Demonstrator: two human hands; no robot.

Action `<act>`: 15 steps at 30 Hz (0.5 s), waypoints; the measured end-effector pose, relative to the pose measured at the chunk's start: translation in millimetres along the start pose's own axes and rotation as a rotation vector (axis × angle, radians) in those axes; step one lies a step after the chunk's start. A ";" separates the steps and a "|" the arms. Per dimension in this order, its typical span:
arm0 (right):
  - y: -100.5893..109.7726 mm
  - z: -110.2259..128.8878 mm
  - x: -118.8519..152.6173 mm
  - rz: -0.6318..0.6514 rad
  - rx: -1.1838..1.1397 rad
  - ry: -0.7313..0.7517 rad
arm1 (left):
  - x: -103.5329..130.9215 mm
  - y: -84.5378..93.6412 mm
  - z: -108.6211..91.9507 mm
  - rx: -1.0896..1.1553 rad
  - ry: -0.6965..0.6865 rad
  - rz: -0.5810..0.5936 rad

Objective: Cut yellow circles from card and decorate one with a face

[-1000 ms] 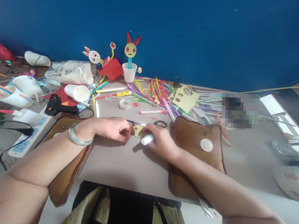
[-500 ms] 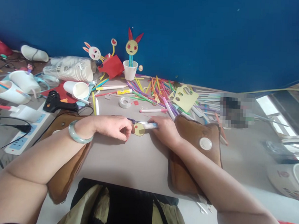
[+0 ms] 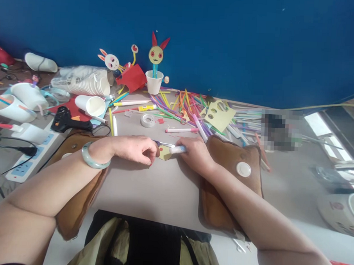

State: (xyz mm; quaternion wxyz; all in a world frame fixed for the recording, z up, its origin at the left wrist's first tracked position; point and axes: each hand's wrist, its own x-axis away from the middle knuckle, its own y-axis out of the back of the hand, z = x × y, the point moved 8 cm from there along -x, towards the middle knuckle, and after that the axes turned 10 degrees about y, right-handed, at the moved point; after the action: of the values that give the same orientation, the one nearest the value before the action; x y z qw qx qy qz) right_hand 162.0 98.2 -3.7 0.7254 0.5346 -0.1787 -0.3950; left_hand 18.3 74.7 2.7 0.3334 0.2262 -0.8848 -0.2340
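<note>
A small yellow paper disc (image 3: 164,153) with a red spot lies on the table between my hands. My left hand (image 3: 138,149), with a pale green bangle on its wrist, has its fingers curled at the disc's left edge. My right hand (image 3: 194,153) is closed around a white and blue pen (image 3: 178,149), whose end reaches over the disc's right side. Just behind the disc lie scissors (image 3: 166,144), their handles partly hidden by my left hand.
Brown cushions (image 3: 232,181) lie under both forearms. Behind are a tape roll (image 3: 147,120), markers (image 3: 181,130), many coloured sticks and a yellow sheet with holes (image 3: 220,115). At left sit a glue gun (image 3: 68,120), paper cups (image 3: 91,106) and a power strip (image 3: 32,157).
The pen in my right hand has shifted slightly left over the disc. My left hand has barely moved.
</note>
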 end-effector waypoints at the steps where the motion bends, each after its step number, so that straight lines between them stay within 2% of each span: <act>1: 0.6 0.4 0.3 -0.009 0.003 0.003 | 0.0 0.1 -0.4 -0.002 -0.002 -0.002; 9: 1.0 -0.6 0.8 -0.050 -0.031 0.017 | -0.6 0.1 0.6 0.036 0.003 -0.002; 15: 25.1 4.8 4.4 -0.337 -0.162 0.032 | -3.3 8.2 2.3 0.281 0.026 -0.096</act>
State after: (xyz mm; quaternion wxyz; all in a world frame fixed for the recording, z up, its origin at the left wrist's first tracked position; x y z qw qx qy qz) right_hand 171.1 94.7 20.3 0.6924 0.5029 -0.0425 -0.5156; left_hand 16.9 83.6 4.2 0.2981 0.3158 -0.8926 -0.1209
